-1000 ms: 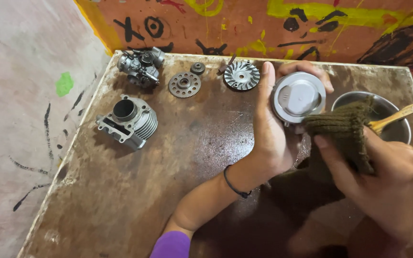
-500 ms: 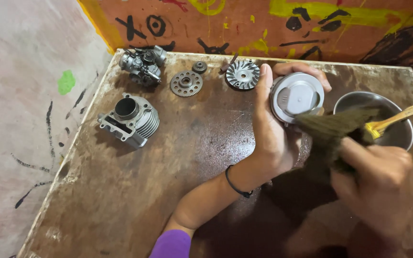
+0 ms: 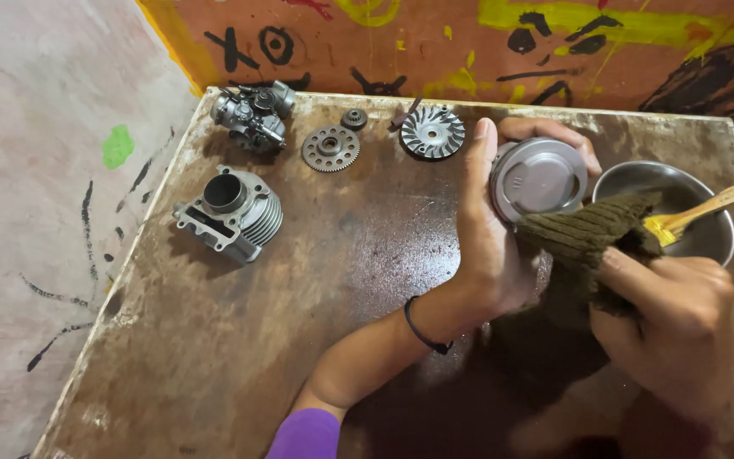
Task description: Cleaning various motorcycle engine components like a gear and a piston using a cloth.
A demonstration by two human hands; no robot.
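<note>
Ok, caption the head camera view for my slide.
Left hand holds a round silver metal piston while right hand presses a brown knitted cloth against it.

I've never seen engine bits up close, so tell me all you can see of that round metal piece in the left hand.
The round metal piece looks like a piston: a short, dull silver cylinder with a flat top ringed by a raised edge. It is tilted so the top faces the camera. The left hand grips its sides above the brown table, thumb on the left and fingers over the top edge. The dark green knitted cloth in the right hand touches its lower right side.
</note>
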